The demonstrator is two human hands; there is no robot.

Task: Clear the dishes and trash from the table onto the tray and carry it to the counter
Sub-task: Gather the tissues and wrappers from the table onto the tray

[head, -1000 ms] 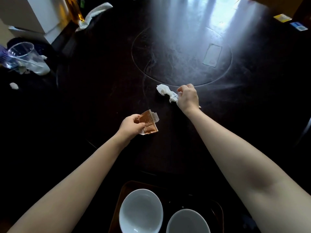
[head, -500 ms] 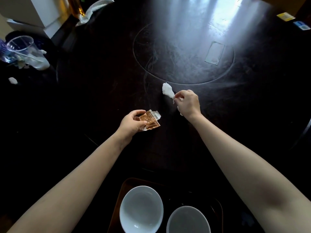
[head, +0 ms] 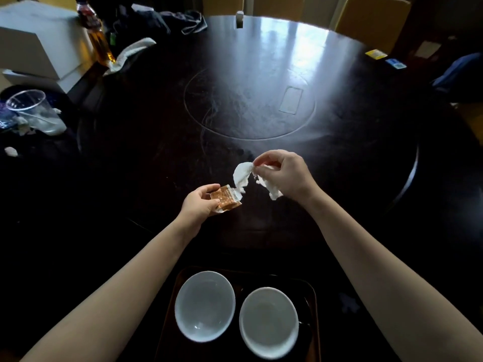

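My left hand (head: 198,205) grips a small orange snack wrapper (head: 226,198) above the dark round table (head: 146,158). Just to its right, my right hand (head: 283,173) pinches a crumpled white tissue (head: 241,176) that hangs down beside the wrapper, lifted off the table. A dark brown tray (head: 312,307) sits at the near edge below my arms. Two empty white bowls stand side by side in it, one on the left (head: 205,305) and one on the right (head: 269,322).
A clear plastic cup (head: 34,111) with white scraps around it stands at the far left. Behind it are white boxes (head: 39,40), a bottle of amber liquid (head: 98,40) and a white cloth (head: 130,52). Small yellow and blue cards (head: 384,57) lie at the far right rim.
My right hand has lifted the tissue off the table and drawn it back toward me and toward the wrapper. The left hand keeps hold of the wrapper almost in place.
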